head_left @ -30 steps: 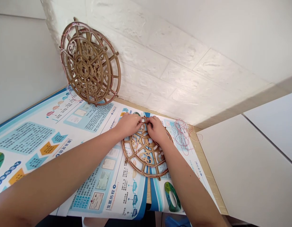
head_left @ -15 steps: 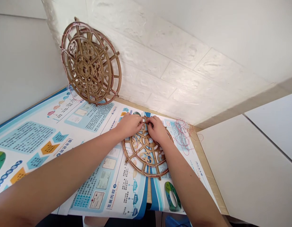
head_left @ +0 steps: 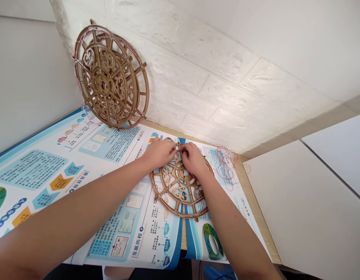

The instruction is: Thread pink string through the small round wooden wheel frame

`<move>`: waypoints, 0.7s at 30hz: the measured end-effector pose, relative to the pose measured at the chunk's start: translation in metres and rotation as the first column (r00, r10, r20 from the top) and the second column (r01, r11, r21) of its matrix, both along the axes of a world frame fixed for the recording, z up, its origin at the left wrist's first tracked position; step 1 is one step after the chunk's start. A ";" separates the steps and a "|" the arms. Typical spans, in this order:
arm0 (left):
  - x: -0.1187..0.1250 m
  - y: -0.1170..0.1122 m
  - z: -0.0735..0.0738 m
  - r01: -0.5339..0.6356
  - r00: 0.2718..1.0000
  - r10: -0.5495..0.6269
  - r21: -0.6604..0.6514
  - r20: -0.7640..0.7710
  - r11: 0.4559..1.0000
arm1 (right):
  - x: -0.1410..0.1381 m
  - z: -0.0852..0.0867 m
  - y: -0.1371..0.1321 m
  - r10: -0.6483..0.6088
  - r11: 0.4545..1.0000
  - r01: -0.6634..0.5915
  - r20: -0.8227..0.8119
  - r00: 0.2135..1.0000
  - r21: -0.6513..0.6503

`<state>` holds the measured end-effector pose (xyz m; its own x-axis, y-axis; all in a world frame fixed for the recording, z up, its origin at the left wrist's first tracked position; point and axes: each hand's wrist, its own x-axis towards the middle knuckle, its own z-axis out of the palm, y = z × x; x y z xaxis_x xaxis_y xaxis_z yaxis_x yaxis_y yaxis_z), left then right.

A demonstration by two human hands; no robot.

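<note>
1. Wooden surface (head_left: 257, 212) under a printed poster (head_left: 31, 169); a laser-cut wooden wheel (head_left: 110, 77) leans on the white brick-pattern wall (head_left: 197, 50).
2. Flat wooden wheel (head_left: 176, 186) lies on the poster.
3. Left hand (head_left: 159, 153) and right hand (head_left: 194, 158) at its top rim, fingers (head_left: 184, 151) narrow, pinching it.
4. Tangled red thread (head_left: 226, 165) just beside.

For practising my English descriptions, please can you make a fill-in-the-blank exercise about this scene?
1. The left hand and the right hand are on a round cut-out wheel, which lies flat on a printed ____.
2. A second wheel leans against the ____.
3. To the right of the hands lies a tangle of ____ thread.

Missing words: poster; white wall; red.
</note>
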<state>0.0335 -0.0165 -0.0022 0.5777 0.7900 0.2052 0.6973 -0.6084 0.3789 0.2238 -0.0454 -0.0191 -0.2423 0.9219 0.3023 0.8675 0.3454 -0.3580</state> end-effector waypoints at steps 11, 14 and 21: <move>0.001 0.000 0.000 -0.012 1.000 0.012 -0.038 -0.008 0.999 | 0.002 -0.003 0.001 0.007 1.000 -0.007 -0.017 1.000 0.009; 0.001 0.000 0.001 -0.010 1.000 0.010 -0.043 -0.008 0.999 | 0.002 -0.003 0.001 0.012 1.000 -0.011 -0.020 1.000 0.009; 0.001 -0.001 -0.001 0.003 1.000 -0.003 -0.028 -0.001 1.000 | 0.002 -0.003 0.001 0.015 1.000 -0.015 -0.027 1.000 0.010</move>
<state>0.0341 -0.0171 -0.0028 0.5803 0.7937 0.1827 0.6958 -0.5997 0.3952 0.2259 -0.0442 -0.0217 -0.2479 0.9151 0.3179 0.8523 0.3620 -0.3775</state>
